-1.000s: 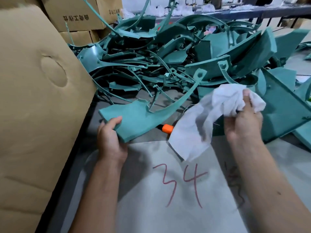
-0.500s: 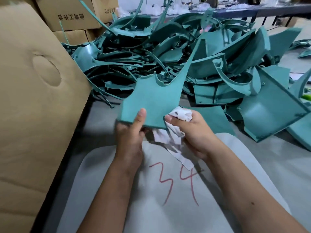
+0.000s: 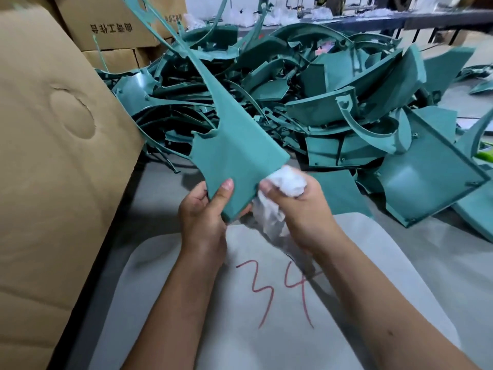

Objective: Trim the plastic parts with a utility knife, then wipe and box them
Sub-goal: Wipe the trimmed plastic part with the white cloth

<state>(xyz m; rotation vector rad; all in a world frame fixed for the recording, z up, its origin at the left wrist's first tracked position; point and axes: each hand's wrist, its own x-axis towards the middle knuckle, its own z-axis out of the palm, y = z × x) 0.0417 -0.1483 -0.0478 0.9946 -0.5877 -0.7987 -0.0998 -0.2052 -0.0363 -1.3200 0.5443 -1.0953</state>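
A teal plastic part [image 3: 234, 153], broad at its near end and tapering to a long thin arm that points up and left, is held upright above the table. My left hand [image 3: 205, 209] grips its lower edge, thumb on the front face. My right hand [image 3: 296, 209] clutches a bunched white cloth [image 3: 286, 182] pressed against the part's lower right edge; a loose tail of cloth hangs below the hand. No utility knife is visible.
A big heap of teal plastic parts [image 3: 333, 102] covers the table behind my hands. A large cardboard box wall [image 3: 53, 169] stands at the left, stacked printed cartons [image 3: 112, 25] behind it. A grey sheet marked "34" [image 3: 280, 303] lies under my forearms.
The part was lifted off the table and stood upright, its thin arm now swung toward the upper left. My right hand brought the cloth to it and moved up along its lower right edge.
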